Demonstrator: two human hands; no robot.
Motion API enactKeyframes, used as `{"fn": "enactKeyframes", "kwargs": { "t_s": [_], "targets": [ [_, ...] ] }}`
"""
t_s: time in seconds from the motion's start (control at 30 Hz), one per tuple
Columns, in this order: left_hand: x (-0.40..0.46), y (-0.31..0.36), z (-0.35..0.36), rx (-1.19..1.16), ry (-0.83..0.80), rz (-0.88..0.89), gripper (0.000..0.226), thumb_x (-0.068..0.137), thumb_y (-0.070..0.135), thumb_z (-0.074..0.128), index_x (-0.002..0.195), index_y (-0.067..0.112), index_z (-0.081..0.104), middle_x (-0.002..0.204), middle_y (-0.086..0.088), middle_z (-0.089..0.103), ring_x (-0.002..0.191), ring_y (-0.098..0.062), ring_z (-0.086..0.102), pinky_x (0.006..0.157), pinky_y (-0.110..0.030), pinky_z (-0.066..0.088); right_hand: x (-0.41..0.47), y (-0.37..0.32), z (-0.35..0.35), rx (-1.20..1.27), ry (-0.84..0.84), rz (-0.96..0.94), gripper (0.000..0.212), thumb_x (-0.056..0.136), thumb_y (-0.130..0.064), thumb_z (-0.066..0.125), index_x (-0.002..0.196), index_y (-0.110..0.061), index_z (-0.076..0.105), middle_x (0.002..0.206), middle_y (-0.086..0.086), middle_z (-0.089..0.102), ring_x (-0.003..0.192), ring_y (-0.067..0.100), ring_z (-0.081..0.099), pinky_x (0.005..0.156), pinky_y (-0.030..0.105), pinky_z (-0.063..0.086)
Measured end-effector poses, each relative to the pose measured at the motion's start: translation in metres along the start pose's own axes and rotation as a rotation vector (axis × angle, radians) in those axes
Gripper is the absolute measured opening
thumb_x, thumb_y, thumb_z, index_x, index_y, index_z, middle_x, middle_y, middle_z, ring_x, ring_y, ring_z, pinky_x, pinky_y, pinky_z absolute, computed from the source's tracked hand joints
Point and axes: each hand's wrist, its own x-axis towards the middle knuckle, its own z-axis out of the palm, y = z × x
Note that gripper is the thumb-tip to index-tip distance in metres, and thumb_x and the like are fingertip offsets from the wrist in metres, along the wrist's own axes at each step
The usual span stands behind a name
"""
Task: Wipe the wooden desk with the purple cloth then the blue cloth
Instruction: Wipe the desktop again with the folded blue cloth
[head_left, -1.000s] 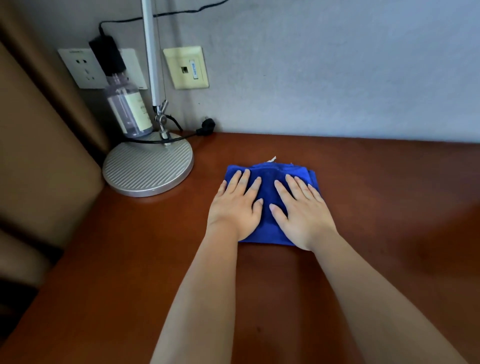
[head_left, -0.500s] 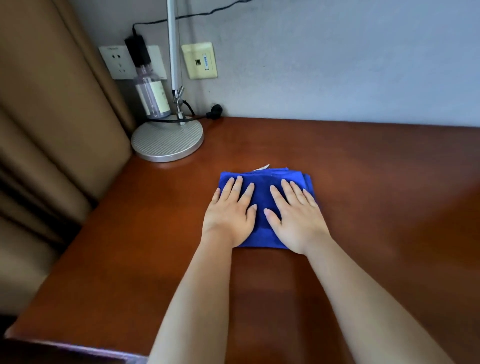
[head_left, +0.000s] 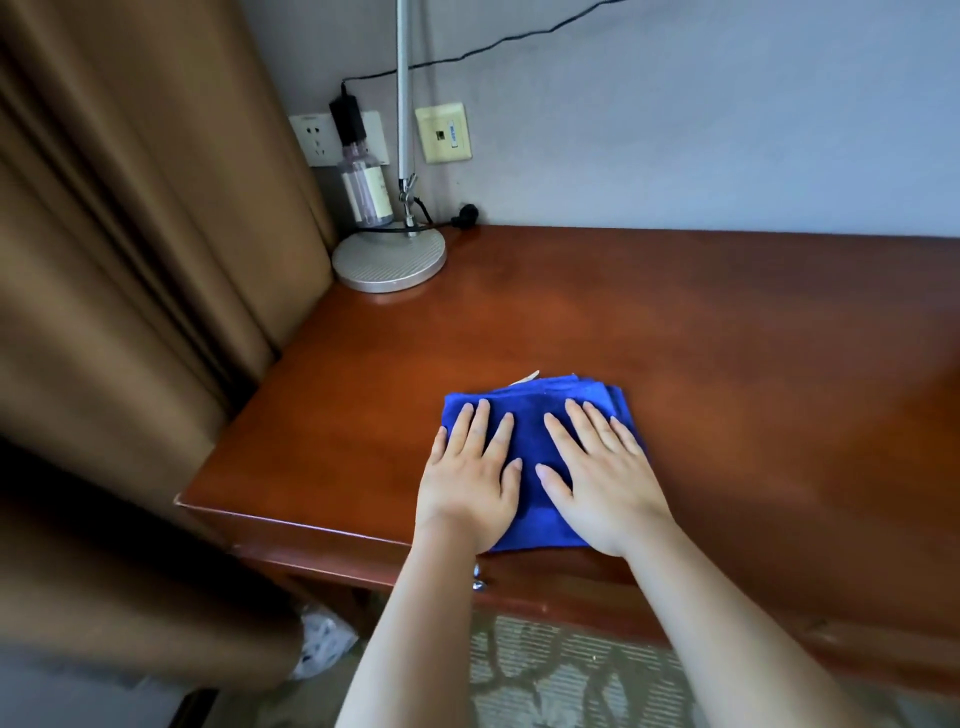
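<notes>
So we've got the blue cloth (head_left: 532, 441) folded into a thick pad, lying flat on the wooden desk (head_left: 675, 332) close to the front edge, a bit left of the middle of what we can see. A small white tag pokes out at its far edge. No purple cloth anywhere in view, so our guess is we're on the second half of the job.

Handling-wise, it looks like soft microfibre: light, floppy, nothing fragile about it. Folded up like that it should slide pretty easily on the glossy desk, but the layers could shear apart or bunch up if we push from one corner only. Best bet is not to pinch it at all, just keep flat palms on top, spread over the middle, so the whole pad moves as one.

And that's how we have it. Our left hand (head_left: 470, 488) lies flat on the left half of the cloth, fingers straight and slightly spread, heel of the palm right at the near edge. Our right hand (head_left: 602, 488) does the same on the right half, fingers fanned a bit wider, thumb pointing inward toward the left one. Neither hand curls around anything; both just press down.

The lamp base (head_left: 389, 260) and a clear bottle (head_left: 363, 187) sit well apart in the back-left corner.
</notes>
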Motion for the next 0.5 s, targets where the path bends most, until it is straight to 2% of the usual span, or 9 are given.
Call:
{"fn": "enactKeyframes", "kwargs": {
  "t_s": [0.1, 0.2, 0.37, 0.43, 0.5],
  "targets": [
    [0.011, -0.004, 0.000, 0.008, 0.010, 0.013, 0.059, 0.098, 0.046, 0.005, 0.154, 0.028, -0.001, 0.162, 0.002, -0.012, 0.148, -0.015, -0.016, 0.119, -0.036, -0.008, 0.009, 0.001, 0.000, -0.006, 0.014, -0.003, 0.092, 0.071, -0.060, -0.018, 0.154, -0.025, 0.003, 0.162, -0.001, -0.005, 0.148, 0.014, -0.008, 0.117, 0.032, -0.008],
    [0.032, -0.009, -0.004, 0.016, 0.004, 0.028, 0.055, 0.103, 0.042, 0.014, 0.154, 0.028, -0.001, 0.162, 0.002, -0.012, 0.148, -0.015, -0.016, 0.119, -0.036, -0.008, 0.027, 0.002, 0.002, -0.006, 0.022, 0.008, 0.092, 0.072, -0.059, -0.017, 0.154, -0.025, 0.004, 0.162, 0.000, -0.003, 0.148, 0.014, -0.007, 0.118, 0.032, -0.007],
    [0.071, -0.020, -0.011, 0.018, 0.003, 0.040, 0.054, 0.103, 0.041, 0.015, 0.154, 0.029, -0.001, 0.162, 0.003, -0.011, 0.148, -0.014, -0.016, 0.119, -0.035, -0.008, 0.066, 0.007, 0.001, -0.008, 0.041, 0.023, 0.074, 0.089, -0.060, 0.000, 0.154, -0.026, 0.006, 0.162, 0.000, -0.001, 0.148, 0.014, -0.005, 0.119, 0.033, -0.005],
    [0.085, -0.024, -0.014, 0.021, 0.003, 0.040, 0.054, 0.103, 0.041, 0.014, 0.154, 0.029, -0.001, 0.162, 0.003, -0.011, 0.147, -0.015, -0.016, 0.119, -0.035, -0.008, 0.081, 0.008, 0.000, -0.017, 0.048, 0.019, 0.085, 0.078, -0.061, -0.011, 0.154, -0.025, 0.007, 0.162, -0.001, 0.000, 0.149, 0.014, -0.004, 0.119, 0.033, -0.005],
    [0.102, -0.029, -0.016, 0.021, 0.001, 0.040, 0.054, 0.103, 0.041, 0.014, 0.154, 0.029, -0.002, 0.162, 0.002, -0.011, 0.147, -0.015, -0.016, 0.119, -0.035, -0.008, 0.099, 0.008, -0.001, -0.005, 0.058, 0.024, 0.089, 0.075, -0.060, -0.013, 0.154, -0.025, 0.008, 0.162, 0.000, 0.002, 0.149, 0.015, -0.002, 0.119, 0.033, -0.004]
  ]
}}
